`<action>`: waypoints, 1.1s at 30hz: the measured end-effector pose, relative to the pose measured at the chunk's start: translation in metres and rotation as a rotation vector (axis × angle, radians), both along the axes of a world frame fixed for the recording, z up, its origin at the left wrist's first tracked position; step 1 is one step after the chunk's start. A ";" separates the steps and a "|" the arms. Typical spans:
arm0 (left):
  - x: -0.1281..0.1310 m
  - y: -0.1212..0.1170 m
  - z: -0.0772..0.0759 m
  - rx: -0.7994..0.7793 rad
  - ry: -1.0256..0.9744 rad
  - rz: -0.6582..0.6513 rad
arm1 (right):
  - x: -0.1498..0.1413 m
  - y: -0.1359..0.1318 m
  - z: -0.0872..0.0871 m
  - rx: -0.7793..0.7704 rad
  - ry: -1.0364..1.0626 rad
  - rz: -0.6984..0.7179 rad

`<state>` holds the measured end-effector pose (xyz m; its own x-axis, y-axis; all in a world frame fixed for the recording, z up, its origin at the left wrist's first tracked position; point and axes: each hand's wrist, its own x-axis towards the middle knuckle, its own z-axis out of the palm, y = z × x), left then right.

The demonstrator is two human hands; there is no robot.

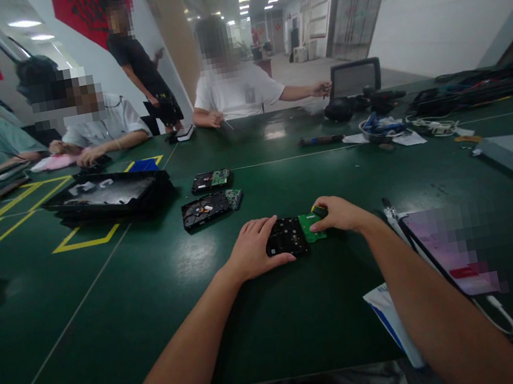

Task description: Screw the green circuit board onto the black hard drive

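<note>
One white-and-blue packet (386, 306) lies nearest, by the right forearm. Beyond it, the left hand (252, 252) clasps a black drive (293, 232) flat on the green table (279, 320), thumb along its near edge, fingers across its top. The right hand's (345, 212) fingers curl round a black-and-yellow tool (320, 211) at the green board (311, 227) on the drive's right end. The drive is likely dense and rigid, best held by its long sides; the thin board looks fragile, safest by its edges. Farther off sits another drive (204, 209).
</note>
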<state>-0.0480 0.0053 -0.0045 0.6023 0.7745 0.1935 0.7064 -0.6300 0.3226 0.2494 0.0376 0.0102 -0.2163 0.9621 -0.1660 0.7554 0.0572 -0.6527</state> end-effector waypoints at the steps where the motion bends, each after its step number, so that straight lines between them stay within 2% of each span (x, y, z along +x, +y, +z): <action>1: -0.001 0.000 0.000 -0.004 0.000 -0.002 | 0.001 -0.001 0.001 -0.005 0.011 0.000; 7: -0.004 -0.001 0.002 -0.009 -0.010 -0.019 | 0.006 -0.006 0.004 -0.081 0.175 -0.015; 12: -0.004 0.000 0.000 -0.014 -0.021 -0.018 | 0.012 -0.005 0.001 -0.241 0.451 -0.146; 15: -0.004 0.001 -0.002 -0.016 -0.028 -0.015 | 0.018 -0.004 0.000 -0.334 0.604 -0.171; 20: -0.005 0.002 -0.002 -0.015 -0.032 -0.016 | 0.026 -0.004 0.001 -0.405 0.684 -0.169; 26: -0.005 0.001 0.001 -0.014 -0.041 -0.039 | 0.025 -0.003 0.000 -0.325 0.725 -0.173; 33: -0.004 0.000 0.001 -0.006 -0.033 -0.024 | 0.003 -0.003 0.005 -0.209 0.736 -0.132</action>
<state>-0.0524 0.0054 -0.0040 0.6140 0.7612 0.2085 0.6802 -0.6444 0.3494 0.2527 0.0345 0.0153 -0.2267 0.9521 -0.2054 0.1154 -0.1831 -0.9763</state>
